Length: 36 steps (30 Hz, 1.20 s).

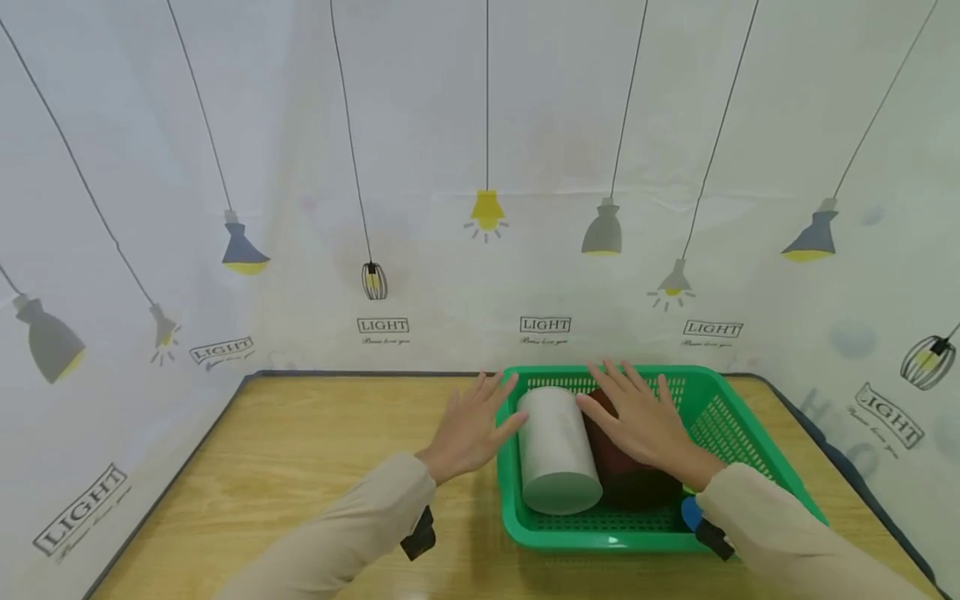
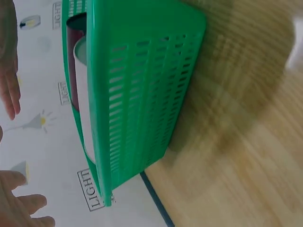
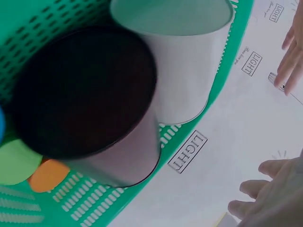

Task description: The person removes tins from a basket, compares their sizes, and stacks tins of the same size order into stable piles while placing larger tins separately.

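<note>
A white cylinder (image 1: 558, 446) and a dark brown cylinder (image 1: 626, 479) lie side by side in a green basket (image 1: 600, 540). Both taper slightly, and whether their wider ends are hollow I cannot tell. My left hand (image 1: 471, 425) is held over the basket's left rim with its fingers spread, close to the white cylinder. Above the brown cylinder, partly covering it, is my right hand (image 1: 641, 417), fingers extended and apart. Neither hand grips anything. In the right wrist view both cylinders' wide ends face the camera.
Beside the brown cylinder in the basket are a blue piece (image 1: 691, 512), a light green round piece (image 3: 18, 161) and an orange piece (image 3: 49, 175). The basket stands on a wooden table (image 1: 337, 467). A white sheet (image 1: 420, 150) printed with lamps hangs behind.
</note>
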{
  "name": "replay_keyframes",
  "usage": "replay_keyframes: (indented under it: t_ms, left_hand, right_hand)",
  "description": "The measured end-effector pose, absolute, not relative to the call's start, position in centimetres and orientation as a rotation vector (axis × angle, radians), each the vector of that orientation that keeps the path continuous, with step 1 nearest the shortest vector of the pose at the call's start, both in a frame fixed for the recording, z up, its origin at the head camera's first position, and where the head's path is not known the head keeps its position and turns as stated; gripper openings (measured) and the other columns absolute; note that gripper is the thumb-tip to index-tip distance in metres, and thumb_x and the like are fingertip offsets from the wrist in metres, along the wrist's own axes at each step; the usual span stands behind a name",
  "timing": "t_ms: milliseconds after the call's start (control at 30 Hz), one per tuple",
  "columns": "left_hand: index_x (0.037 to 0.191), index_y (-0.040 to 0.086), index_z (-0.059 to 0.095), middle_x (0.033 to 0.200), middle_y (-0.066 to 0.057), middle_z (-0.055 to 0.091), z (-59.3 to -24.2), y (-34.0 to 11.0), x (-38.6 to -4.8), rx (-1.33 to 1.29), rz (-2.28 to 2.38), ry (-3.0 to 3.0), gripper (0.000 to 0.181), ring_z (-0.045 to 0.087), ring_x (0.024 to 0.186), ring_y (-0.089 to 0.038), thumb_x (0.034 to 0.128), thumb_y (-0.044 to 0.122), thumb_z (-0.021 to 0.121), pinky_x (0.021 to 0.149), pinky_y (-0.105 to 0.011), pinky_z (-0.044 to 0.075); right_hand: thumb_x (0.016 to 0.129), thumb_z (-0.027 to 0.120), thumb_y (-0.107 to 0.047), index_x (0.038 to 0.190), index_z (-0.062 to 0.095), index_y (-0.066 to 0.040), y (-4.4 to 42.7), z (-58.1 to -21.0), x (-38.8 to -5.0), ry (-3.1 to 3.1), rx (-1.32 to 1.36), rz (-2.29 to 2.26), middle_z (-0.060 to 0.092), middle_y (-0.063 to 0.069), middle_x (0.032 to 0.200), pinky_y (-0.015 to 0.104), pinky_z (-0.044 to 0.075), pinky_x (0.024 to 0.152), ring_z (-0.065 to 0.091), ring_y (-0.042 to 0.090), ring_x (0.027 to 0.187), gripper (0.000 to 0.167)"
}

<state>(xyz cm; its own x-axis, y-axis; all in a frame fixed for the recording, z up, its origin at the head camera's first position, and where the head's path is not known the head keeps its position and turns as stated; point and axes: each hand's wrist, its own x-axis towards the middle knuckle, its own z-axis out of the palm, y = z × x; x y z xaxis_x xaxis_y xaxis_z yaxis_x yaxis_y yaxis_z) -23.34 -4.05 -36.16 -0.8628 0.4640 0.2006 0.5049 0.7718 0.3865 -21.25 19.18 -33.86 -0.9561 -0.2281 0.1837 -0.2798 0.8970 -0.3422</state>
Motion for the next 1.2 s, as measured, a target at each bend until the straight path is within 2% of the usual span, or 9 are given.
replay_keyframes:
  t_ms: [133, 267, 367, 500, 633, 800, 1000, 1200]
  left_hand:
    - [0.140, 0.014, 0.028, 0.141, -0.010, 0.028, -36.2, -3.7, -22.5, -0.862, -0.871, -2.866, 0.059, 0.023, 0.128, -0.031, 0.0921, 0.048, 0.035, 0.100, -0.051, 0.020]
    - [0.138, 0.011, 0.031, 0.135, -0.013, 0.035, -36.4, -3.5, -21.7, -0.913, -1.098, -2.935, 0.059, 0.033, 0.123, -0.028, 0.0916, 0.047, 0.038, 0.096, -0.044, 0.031]
    - [0.135, 0.006, 0.036, 0.131, -0.014, 0.040, -36.2, -3.3, -21.5, -0.945, -1.210, -2.979, 0.058, 0.038, 0.119, -0.026, 0.0915, 0.043, 0.042, 0.093, -0.041, 0.036]
    - [0.129, 0.001, 0.043, 0.123, -0.017, 0.048, -35.8, -2.9, -21.9, -0.955, -1.326, -2.990, 0.051, 0.048, 0.109, -0.027, 0.0905, 0.035, 0.048, 0.084, -0.037, 0.042]
    - [0.125, 0.002, 0.048, 0.118, -0.017, 0.050, -35.5, -2.2, -22.6, -0.864, -1.391, -3.047, 0.048, 0.050, 0.104, -0.028, 0.0888, 0.033, 0.052, 0.077, -0.035, 0.045]
    - [0.125, 0.005, 0.047, 0.122, -0.017, 0.047, -34.6, -1.5, -23.2, -0.708, -1.474, -3.135, 0.050, 0.048, 0.106, -0.028, 0.0871, 0.036, 0.054, 0.079, -0.038, 0.044]
    - [0.130, 0.010, 0.041, 0.131, -0.015, 0.039, -34.2, -0.6, -24.2, -0.542, -1.682, -3.205, 0.054, 0.046, 0.110, -0.030, 0.0864, 0.038, 0.055, 0.078, -0.044, 0.045]
    - [0.133, 0.010, 0.038, 0.132, -0.013, 0.037, -34.4, 0.1, -25.2, -0.445, -1.794, -3.204, 0.056, 0.041, 0.116, -0.029, 0.0870, 0.038, 0.054, 0.078, -0.045, 0.046]
  right_hand:
    - [0.092, 0.032, -0.050, 0.138, 0.030, -0.007, 20.8, -33.6, -20.6, -2.872, 0.363, 0.660, 0.025, 0.018, 0.141, 0.063, 0.001, 0.096, 0.016, 0.038, 0.129, 0.063]
    - [0.092, 0.036, -0.047, 0.138, 0.030, -0.004, 22.7, -33.5, -20.4, -2.820, 0.322, 0.770, 0.030, 0.020, 0.138, 0.059, 0.018, 0.096, 0.026, 0.039, 0.125, 0.063]
    - [0.091, 0.039, -0.047, 0.135, 0.034, -0.002, 24.3, -33.5, -20.1, -2.837, 0.285, 0.856, 0.037, 0.022, 0.133, 0.053, 0.036, 0.087, 0.039, 0.039, 0.116, 0.063]
    - [0.091, 0.047, -0.039, 0.123, 0.047, 0.002, 26.6, -33.6, -20.1, -2.835, 0.286, 0.948, 0.048, 0.024, 0.119, 0.045, 0.047, 0.072, 0.053, 0.038, 0.098, 0.053]
    - [0.089, 0.053, -0.029, 0.113, 0.054, 0.003, 28.7, -34.0, -20.1, -2.812, 0.357, 0.961, 0.054, 0.022, 0.109, 0.042, 0.048, 0.069, 0.055, 0.034, 0.091, 0.040]
    - [0.088, 0.057, -0.023, 0.108, 0.058, 0.000, 31.0, -34.3, -20.3, -2.790, 0.434, 0.871, 0.058, 0.017, 0.104, 0.041, 0.048, 0.068, 0.057, 0.030, 0.086, 0.031]
    - [0.088, 0.056, -0.023, 0.112, 0.055, 0.003, 33.7, -34.7, -20.4, -2.828, 0.372, 0.872, 0.056, 0.022, 0.103, 0.044, 0.048, 0.067, 0.057, 0.033, 0.085, 0.035]
    - [0.089, 0.055, -0.023, 0.115, 0.051, 0.008, 36.2, -36.0, -20.7, -2.903, 0.301, 0.906, 0.059, 0.023, 0.099, 0.040, 0.049, 0.067, 0.057, 0.034, 0.086, 0.040]
